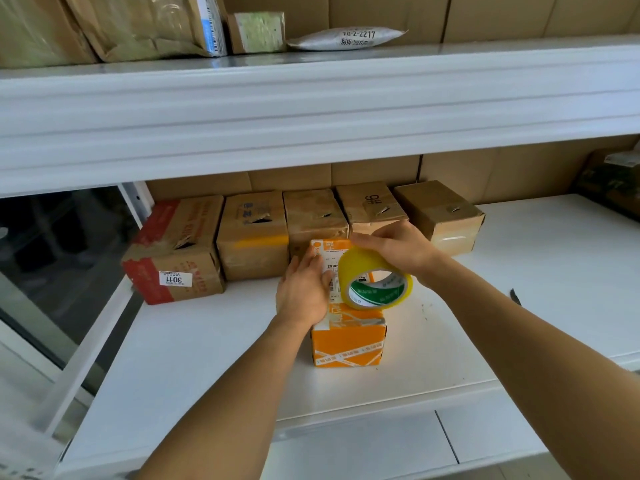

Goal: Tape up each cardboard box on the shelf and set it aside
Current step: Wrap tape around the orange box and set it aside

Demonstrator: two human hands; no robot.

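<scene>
Taping in hand at frame centre: left hand [304, 289] lies flat, steadying the orange box [348, 337], right hand [398, 249] grips the tape roll [375, 284], seemingly drawing tape across the lid; next, press down and sever.

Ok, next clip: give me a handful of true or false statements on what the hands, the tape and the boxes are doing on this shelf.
1. The right hand holds the yellow tape roll over the orange box. True.
2. The left hand grips a knife. False: it lies flat on top of the orange box.
3. Five brown boxes stand in a row at the back of the shelf. True.
4. The orange box is stacked on top of the brown boxes. False: it stands on the shelf in front of them.
5. The tape roll's core is red. False: it is green and white.
</scene>
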